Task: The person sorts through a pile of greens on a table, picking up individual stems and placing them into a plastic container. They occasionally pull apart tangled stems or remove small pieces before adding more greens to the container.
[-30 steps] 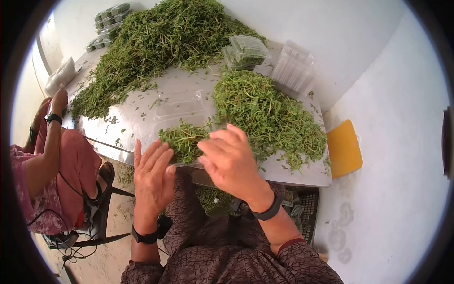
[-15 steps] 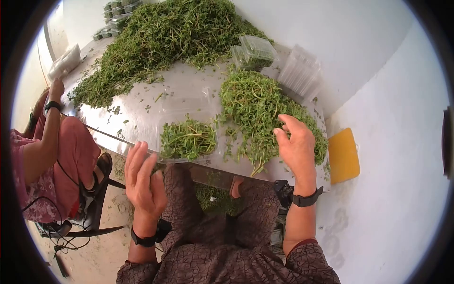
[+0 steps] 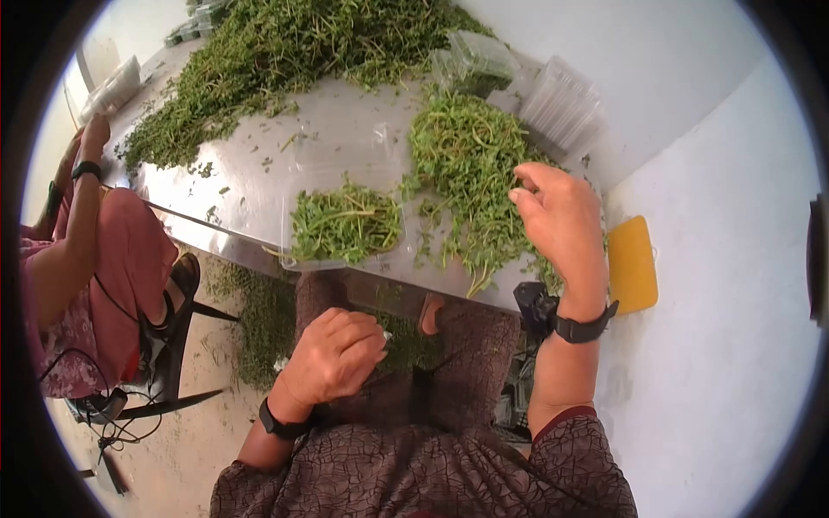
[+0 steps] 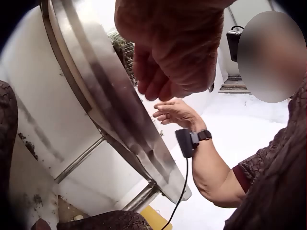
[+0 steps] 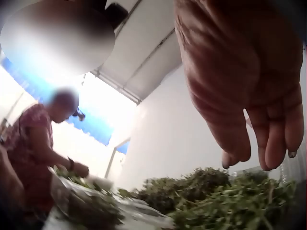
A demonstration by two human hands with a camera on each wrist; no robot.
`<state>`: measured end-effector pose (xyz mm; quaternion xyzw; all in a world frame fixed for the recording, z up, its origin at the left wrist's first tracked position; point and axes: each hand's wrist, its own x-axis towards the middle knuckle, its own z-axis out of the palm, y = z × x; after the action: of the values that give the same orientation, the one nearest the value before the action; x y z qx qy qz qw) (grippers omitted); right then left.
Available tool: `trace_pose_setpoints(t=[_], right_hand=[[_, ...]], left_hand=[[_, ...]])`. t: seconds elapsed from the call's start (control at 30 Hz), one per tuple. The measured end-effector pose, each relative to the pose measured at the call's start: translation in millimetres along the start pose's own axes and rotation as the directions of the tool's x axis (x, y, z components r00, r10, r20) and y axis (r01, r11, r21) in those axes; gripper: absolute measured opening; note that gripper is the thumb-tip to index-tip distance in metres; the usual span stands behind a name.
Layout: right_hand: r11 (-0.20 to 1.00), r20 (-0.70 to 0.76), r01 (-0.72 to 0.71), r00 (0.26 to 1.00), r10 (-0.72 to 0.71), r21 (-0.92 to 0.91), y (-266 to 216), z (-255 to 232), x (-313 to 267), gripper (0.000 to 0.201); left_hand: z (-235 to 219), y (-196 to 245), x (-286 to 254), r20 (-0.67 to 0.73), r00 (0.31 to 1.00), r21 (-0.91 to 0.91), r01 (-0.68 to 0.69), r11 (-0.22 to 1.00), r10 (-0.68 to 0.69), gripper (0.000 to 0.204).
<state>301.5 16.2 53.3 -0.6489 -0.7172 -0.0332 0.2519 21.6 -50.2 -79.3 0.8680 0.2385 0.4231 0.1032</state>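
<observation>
In the head view my left hand point(image 3: 337, 356) hangs in front of the table edge, over my lap, with its fingers curled in. The left wrist view also shows the left hand point(image 4: 170, 52) with bent fingers and nothing in its grasp. My right hand point(image 3: 561, 211) hovers at the right side of a smaller pile of green leafy stems point(image 3: 462, 151), fingers loosely bent and thumb apart. Seen from the right wrist, this hand point(image 5: 244, 86) holds nothing above the greens point(image 5: 240, 206). Between the hands, at the table edge, lies a hinged clear plastic container point(image 3: 406, 250) filled with greens point(image 3: 345, 226), its lid folded back.
A large heap of greens point(image 3: 319, 43) covers the far table point(image 3: 250, 186). Behind the smaller pile stand a filled clear box point(image 3: 475, 65) and a stack of clear containers point(image 3: 561, 108). Another person point(image 3: 129, 268) sits at the left. A yellow board point(image 3: 633, 263) leans against the right wall.
My right hand has gone from the container to the smaller pile's right side. The left hand has left the container's side, dropped toward my lap and curled its fingers.
</observation>
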Motion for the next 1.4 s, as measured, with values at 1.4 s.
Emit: trace_pose_setpoints(t=[1.4], right_hand=[[0.966,-0.081,-0.251,0.963,0.256,0.066,13,61,-44,0.018]], left_hand=[[90,-50,-92,0.493,0.850,0.218,0.085,0.972,-0.185,0.006]])
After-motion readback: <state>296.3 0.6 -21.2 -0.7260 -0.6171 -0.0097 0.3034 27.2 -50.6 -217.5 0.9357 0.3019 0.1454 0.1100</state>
